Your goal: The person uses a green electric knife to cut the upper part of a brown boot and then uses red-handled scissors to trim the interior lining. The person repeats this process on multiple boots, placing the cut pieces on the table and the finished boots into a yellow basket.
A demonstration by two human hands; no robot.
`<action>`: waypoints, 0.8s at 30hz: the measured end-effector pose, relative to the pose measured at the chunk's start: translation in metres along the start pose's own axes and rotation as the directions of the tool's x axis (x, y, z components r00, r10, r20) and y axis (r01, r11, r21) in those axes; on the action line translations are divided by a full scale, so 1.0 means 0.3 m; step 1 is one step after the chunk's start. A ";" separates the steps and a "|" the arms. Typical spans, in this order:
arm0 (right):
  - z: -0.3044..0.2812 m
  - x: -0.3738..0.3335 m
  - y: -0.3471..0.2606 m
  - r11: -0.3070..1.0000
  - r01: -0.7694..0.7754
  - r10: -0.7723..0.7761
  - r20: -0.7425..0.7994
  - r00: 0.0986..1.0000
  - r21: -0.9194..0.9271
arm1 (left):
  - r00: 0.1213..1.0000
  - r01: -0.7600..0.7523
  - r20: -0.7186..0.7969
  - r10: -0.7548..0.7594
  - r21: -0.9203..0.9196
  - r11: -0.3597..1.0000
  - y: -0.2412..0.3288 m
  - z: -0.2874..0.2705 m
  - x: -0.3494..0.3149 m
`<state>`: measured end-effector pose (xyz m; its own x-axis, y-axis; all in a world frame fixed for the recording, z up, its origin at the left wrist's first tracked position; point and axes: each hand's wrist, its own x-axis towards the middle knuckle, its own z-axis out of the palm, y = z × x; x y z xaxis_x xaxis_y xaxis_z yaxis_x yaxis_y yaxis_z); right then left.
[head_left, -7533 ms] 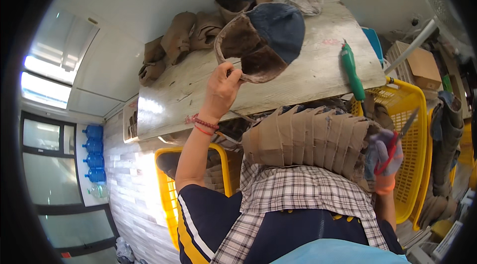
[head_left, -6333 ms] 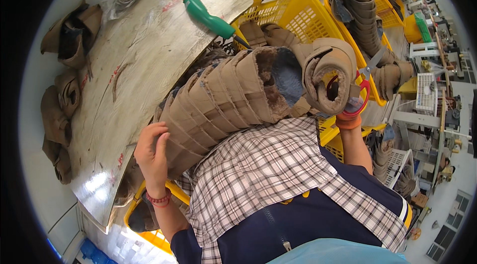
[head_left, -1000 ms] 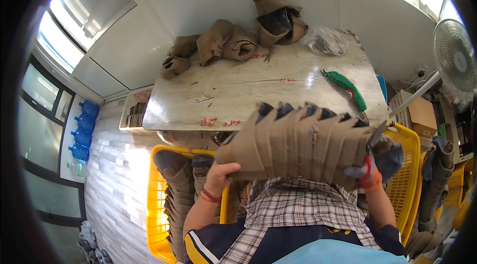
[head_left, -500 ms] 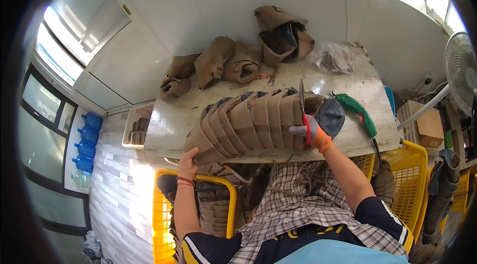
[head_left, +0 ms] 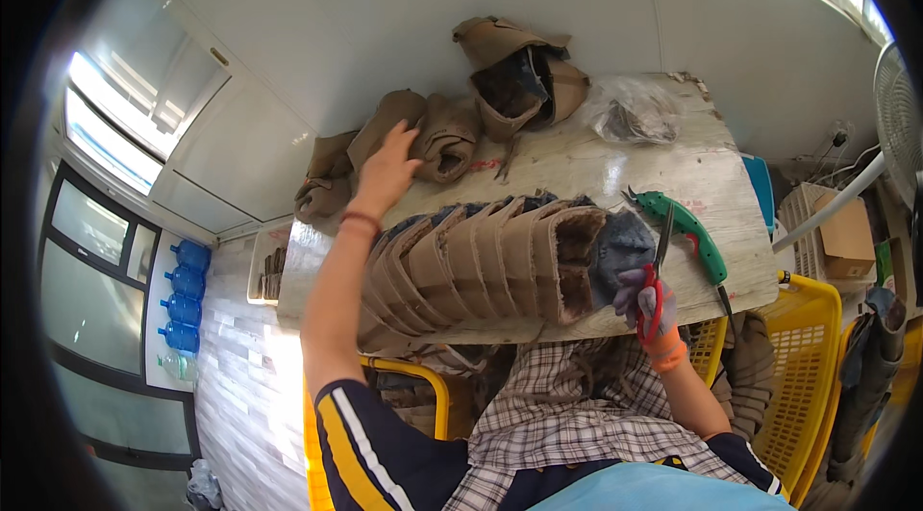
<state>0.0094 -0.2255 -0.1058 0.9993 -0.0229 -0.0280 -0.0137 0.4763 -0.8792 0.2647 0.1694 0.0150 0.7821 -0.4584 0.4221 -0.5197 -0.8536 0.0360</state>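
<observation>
My bare left hand [head_left: 386, 173] reaches over the table with fingers apart, in front of several folded and rolled brown fabric pieces [head_left: 452, 141]; whether its fingertips touch one I cannot tell. My right hand [head_left: 657, 333], in a grey and orange glove, grips red-handled scissors [head_left: 663, 247] whose blades point away from me. Between my arms lies a long row of nested brown fabric pieces [head_left: 461, 271] with fuzzy dark lining. A grey-blue cloth part [head_left: 625, 244] sticks out of its right end, beside the scissors.
A green handheld power tool [head_left: 694, 234] with a cord lies right of the scissors. Farther back are a larger brown fabric bundle [head_left: 562, 93] and a clear plastic bag [head_left: 635, 112]. Yellow baskets [head_left: 793, 357] stand at the table's near edge; a fan [head_left: 894, 117] stands at right.
My left hand has left the row's left end and moved far forward to the folded pieces. My right hand with the scissors has drawn off the row, to the right and nearer me.
</observation>
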 end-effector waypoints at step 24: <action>-0.043 -0.404 -0.184 0.991 0.036 -0.052 -0.121 0.991 -0.132 | 0.876 -0.417 -0.075 0.476 0.376 0.827 0.514 -0.508 -0.209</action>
<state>-0.1113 -0.2603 -0.0601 0.9874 -0.1535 -0.0395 0.0178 0.3551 -0.9347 0.0830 0.1042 0.1323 0.4119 -0.7893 0.4553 -0.6268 -0.6081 -0.4871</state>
